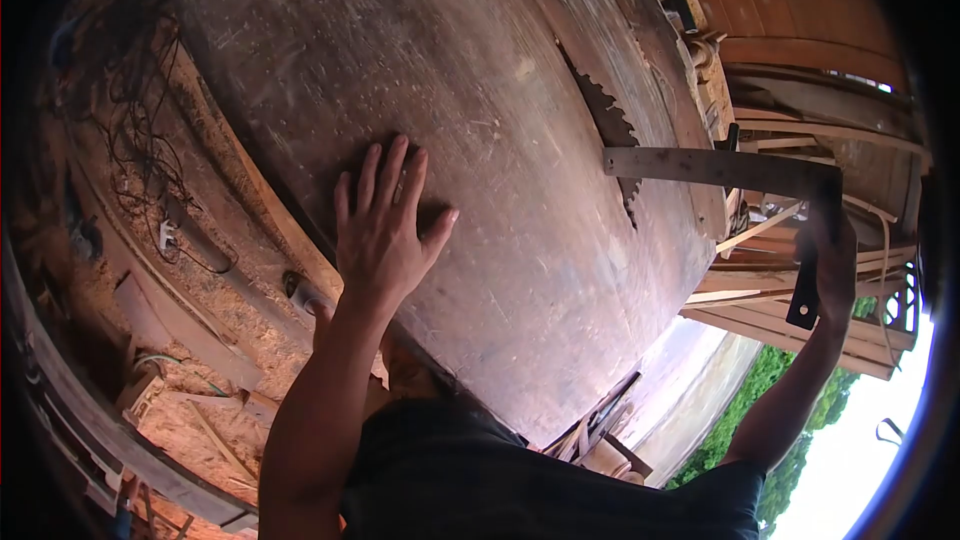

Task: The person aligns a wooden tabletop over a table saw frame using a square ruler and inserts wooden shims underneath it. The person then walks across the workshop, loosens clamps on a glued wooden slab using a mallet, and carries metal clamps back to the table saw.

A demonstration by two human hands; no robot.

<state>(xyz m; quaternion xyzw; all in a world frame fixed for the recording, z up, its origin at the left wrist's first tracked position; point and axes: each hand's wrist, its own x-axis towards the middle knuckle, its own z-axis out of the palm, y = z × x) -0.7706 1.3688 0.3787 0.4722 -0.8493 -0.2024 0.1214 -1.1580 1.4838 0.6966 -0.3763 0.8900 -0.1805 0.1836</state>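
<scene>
My left hand (385,215) lies flat with spread fingers on the worn top of a saw table (480,270). A toothed circular saw blade (605,115) stands up through a slot in this top, right of the hand. In my right hand (838,250), beyond the right edge of the table, is a try square with a dark handle. Its long metal arm (715,168) reaches left over the tabletop, and its tip lies at the saw blade's toothed edge. I cannot tell whether the two touch.
Sawdust (215,440) and wood offcuts cover the ground at left, near tangled dark cables (150,140). Stacked boards (800,315) stand at right. A wooden strip with a black clamp-like part (680,5) runs along the table's upper right edge. Thin scraps (590,430) lie near its lower end.
</scene>
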